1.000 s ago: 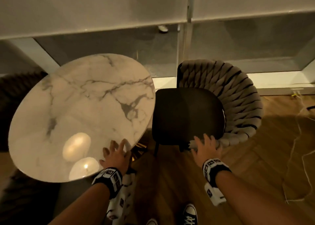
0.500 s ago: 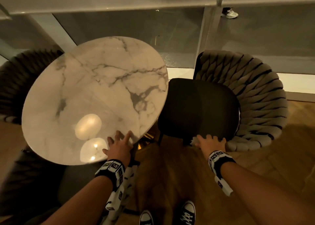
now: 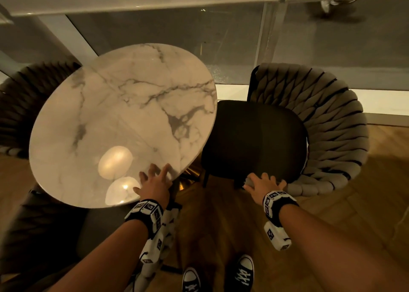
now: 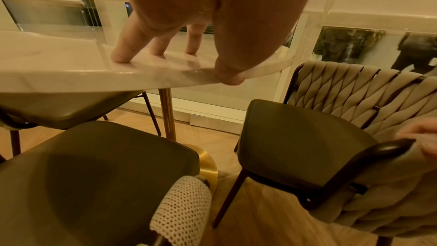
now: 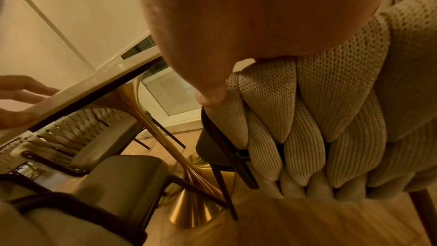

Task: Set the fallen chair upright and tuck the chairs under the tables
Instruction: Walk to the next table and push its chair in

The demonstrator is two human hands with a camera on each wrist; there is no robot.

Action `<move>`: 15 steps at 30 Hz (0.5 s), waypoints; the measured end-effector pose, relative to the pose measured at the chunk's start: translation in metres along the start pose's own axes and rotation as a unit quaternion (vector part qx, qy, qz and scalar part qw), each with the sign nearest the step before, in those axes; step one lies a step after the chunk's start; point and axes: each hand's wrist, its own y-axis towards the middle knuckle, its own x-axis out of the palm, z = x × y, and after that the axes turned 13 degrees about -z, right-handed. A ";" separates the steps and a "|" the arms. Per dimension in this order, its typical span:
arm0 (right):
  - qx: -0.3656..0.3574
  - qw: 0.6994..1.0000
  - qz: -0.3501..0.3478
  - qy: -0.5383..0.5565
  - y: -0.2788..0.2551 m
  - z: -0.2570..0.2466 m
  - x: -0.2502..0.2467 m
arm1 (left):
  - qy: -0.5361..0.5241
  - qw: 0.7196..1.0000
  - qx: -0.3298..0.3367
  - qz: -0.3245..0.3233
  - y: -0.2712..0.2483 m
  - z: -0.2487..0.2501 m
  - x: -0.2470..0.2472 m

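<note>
A chair (image 3: pixel 309 134) with a dark seat and a woven beige back is standing upright just right of the round marble table (image 3: pixel 124 119), its seat outside the tabletop's edge. Two more chairs (image 4: pixel 94 166) are sitting with their seats partly under the table.

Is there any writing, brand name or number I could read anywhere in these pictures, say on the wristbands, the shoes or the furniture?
None can be read.
Wristbands: black-and-white square code patterns, no letters.
Shoes: white markings on the toes, too blurred to read.
Marble table and woven chair: no labels show.
</note>
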 end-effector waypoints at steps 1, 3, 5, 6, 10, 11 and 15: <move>0.000 1.000 0.001 0.000 -0.002 0.001 0.005 | 0.000 1.000 0.001 0.003 0.000 0.000 0.001; -0.001 1.000 0.003 0.005 -0.005 0.001 0.012 | -0.002 1.000 0.004 0.005 0.000 0.000 0.001; -0.006 1.000 0.004 0.015 -0.007 0.002 0.017 | -0.002 1.000 0.005 0.006 0.000 0.000 0.001; -0.009 1.000 0.004 0.019 -0.007 0.002 0.018 | -0.001 1.000 0.006 0.005 0.000 0.000 0.000; -0.019 0.999 0.004 0.028 -0.006 0.005 0.018 | -0.001 1.000 0.009 0.003 0.001 -0.002 0.001; -0.021 0.999 0.007 0.028 -0.006 0.005 0.018 | 0.000 1.000 0.010 0.004 0.001 -0.003 0.002; -0.026 0.999 0.034 0.027 -0.006 0.007 0.022 | 0.003 1.000 0.009 0.006 0.002 -0.004 0.004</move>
